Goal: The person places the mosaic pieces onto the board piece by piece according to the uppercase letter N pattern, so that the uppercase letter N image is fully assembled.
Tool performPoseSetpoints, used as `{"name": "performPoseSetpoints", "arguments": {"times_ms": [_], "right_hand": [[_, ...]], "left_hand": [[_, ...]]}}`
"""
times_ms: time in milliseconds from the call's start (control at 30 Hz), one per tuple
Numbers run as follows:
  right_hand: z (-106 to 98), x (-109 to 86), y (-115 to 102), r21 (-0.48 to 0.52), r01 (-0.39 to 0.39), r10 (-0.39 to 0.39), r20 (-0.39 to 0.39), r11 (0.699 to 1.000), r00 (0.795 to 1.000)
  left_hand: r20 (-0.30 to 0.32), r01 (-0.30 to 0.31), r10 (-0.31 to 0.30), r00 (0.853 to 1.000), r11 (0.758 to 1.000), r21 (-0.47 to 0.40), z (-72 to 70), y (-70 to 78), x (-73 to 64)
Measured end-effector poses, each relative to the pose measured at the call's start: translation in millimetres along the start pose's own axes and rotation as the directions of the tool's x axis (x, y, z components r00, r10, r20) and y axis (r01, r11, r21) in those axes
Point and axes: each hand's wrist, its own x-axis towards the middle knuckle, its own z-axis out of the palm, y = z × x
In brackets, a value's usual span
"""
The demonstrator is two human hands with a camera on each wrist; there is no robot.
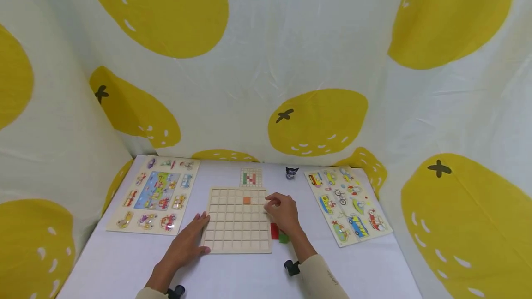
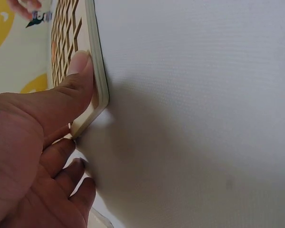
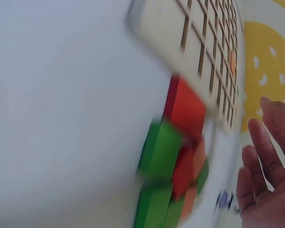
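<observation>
Your left hand point(image 1: 189, 242) lies flat with relaxed fingers, thumb pressed on the near-left edge of the grid board point(image 1: 238, 219). Your right hand point(image 1: 284, 212) hovers loosely spread at its right edge, above red and green blocks point(image 1: 278, 233). Beyond your fingertips sits an orange tile point(image 1: 247, 200).

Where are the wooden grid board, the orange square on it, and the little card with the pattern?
wooden grid board point(image 1: 232, 234), head view, bare squares near its front.
orange square point(image 1: 247, 200), head view, its middle.
pattern card point(image 1: 251, 177), head view, its middle.
</observation>
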Motion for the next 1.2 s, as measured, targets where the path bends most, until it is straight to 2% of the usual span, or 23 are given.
{"name": "performPoseSetpoints", "arguments": {"times_ms": [133,333,633,800,1200], "right_hand": [[-17.2,-7.2,11.8,-0.047,-0.037,0.038,0.019,0.998,0.999],[-31.7,-15.5,29.5,-0.097,-0.062,0.068,0.062,0.993,0.996],[-39.1,-18.1,45.7,-0.161,0.113,-0.079,0.204,0.981,0.976],[-38.2,-17.6,47.3,-0.171,0.173,-0.134,0.218,0.970,0.967],[-36.2,-15.6,45.9,-0.301,0.188,-0.118,0.237,0.935,0.964]], "left_hand": [[-0.003,-0.004,0.004,1.000,1.000,0.011,-3.0,-0.8,-0.3],[-0.013,-0.021,0.022,1.000,1.000,0.013,-11.2,0.1,1.3],[-0.015,-0.047,0.046,0.999,0.997,-0.063,-15.2,-8.3,21.5],[0.006,-0.006,0.007,1.000,0.995,-0.102,-11.5,-13.2,24.4],[0.015,0.022,-0.020,1.000,0.993,-0.117,-4.9,-12.6,25.6]]}}
